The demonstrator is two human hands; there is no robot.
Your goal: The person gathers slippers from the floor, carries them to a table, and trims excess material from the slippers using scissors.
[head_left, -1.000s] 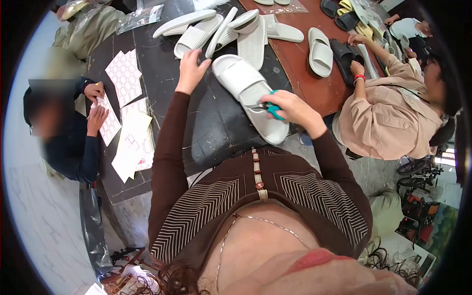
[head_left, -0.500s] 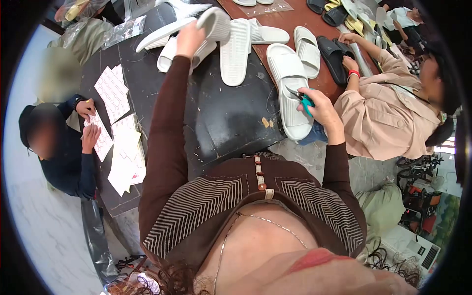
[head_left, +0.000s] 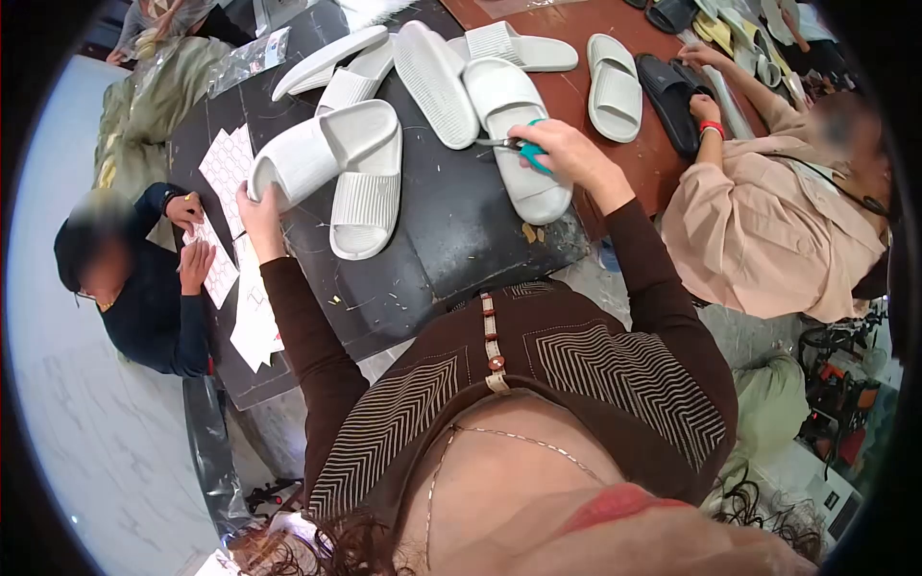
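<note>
Presently, my left hand [head_left: 261,213] grips a white slipper [head_left: 305,158]; my right hand [head_left: 569,156] clasps teal-handled snips [head_left: 532,152] over a second slipper [head_left: 506,94]. Printing on the paper sheets [head_left: 227,165] is illegible.

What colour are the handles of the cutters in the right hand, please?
The cutters' handles are teal, and show best in the head view.

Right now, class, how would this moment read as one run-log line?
left hand: holding white slipper; right hand: holding clippers over second slipper; nearby: printed sheets
</note>
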